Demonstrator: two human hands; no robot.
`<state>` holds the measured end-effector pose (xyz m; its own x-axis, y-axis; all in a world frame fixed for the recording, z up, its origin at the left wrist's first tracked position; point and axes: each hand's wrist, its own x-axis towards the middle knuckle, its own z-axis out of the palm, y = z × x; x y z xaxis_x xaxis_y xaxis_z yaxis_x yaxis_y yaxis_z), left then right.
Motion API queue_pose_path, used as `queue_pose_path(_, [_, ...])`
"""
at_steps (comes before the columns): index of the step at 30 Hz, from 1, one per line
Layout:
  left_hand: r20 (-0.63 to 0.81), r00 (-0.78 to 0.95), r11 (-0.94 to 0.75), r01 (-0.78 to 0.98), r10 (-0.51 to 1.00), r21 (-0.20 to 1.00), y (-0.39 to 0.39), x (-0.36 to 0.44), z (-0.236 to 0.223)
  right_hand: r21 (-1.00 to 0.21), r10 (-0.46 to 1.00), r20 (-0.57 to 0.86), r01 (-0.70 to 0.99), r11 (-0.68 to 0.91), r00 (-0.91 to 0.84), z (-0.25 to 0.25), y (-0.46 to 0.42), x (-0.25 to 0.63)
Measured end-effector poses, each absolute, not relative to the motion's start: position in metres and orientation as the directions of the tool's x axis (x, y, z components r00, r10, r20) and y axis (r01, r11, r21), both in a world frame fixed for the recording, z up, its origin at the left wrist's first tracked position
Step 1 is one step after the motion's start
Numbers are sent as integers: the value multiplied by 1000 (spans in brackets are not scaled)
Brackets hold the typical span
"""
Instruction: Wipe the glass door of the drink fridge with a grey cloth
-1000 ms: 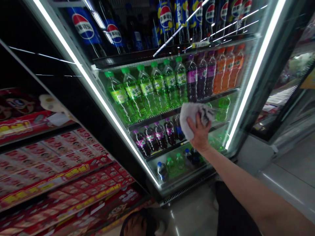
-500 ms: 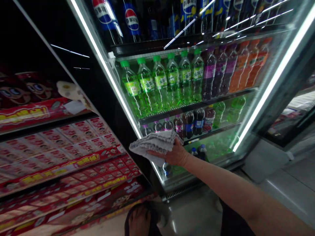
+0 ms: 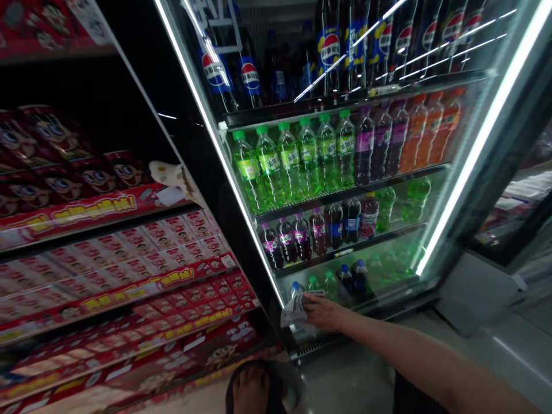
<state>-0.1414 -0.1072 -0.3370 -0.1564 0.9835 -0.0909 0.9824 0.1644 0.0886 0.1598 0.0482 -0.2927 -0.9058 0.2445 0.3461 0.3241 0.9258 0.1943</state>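
Note:
My right hand [image 3: 324,313] is closed on a pale cloth [image 3: 295,310] and presses it against the bottom left corner of the glass door [image 3: 388,201] of a lit drinks fridge. Behind the glass stand rows of green bottles [image 3: 297,161], purple and orange bottles [image 3: 388,141], and dark cola bottles [image 3: 345,52] on the top shelf. My arm reaches in from the lower right. My left hand is not in view.
Shelves of red snack boxes [image 3: 129,270] fill the left side. A foot in a dark sandal [image 3: 254,388] rests on the shiny floor at the bottom. The fridge's bright frame strip [image 3: 470,144] runs down the right; another cabinet stands beyond it.
My right hand has swept the cloth from the middle right of the glass down and left to the bottom corner. The view has shifted slightly right and down.

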Motion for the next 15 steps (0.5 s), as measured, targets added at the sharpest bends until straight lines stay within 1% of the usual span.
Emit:
queue_pose_path(2, [-89, -154, 162, 983, 984, 89, -109, -143, -337, 204, 269, 396, 370, 906, -878, -271, 46, 162])
queue_pose_path(4, [-91, -141, 149, 985, 986, 87, -110, -144, -336, 214, 321, 464, 457, 864, -826, -236, 46, 162])
queue_pose_path(6, [-85, -104, 110, 991, 991, 71, -111, -143, -333, 225, 376, 548, 565, 794, -747, -192, 48, 161])
queue_pose_path(9, [-75, -50, 52, 998, 996, 33, -110, -141, -329, 240, 418, 676, 717, 654, -607, -116, 53, 159])
queue_pose_path(10, [-77, -41, 43, 999, 996, 29, -109, -139, -328, 224, 429, 718, 765, 604, -549, -92, 55, 159])
queue_pose_path(12, [-83, -47, 50, 998, 995, 37, -107, -137, -326, 114, 454, 817, 872, 476, -355, -50, 59, 157])
queue_pose_path(14, [-86, -66, 71, 996, 994, 56, -105, -135, -325, 4, 445, 877, 926, 376, -184, -25, 65, 152])
queue_pose_path(15, [-86, -71, 76, 995, 994, 63, -104, -135, -324, -18, 436, 887, 933, 358, -150, -21, 67, 148])
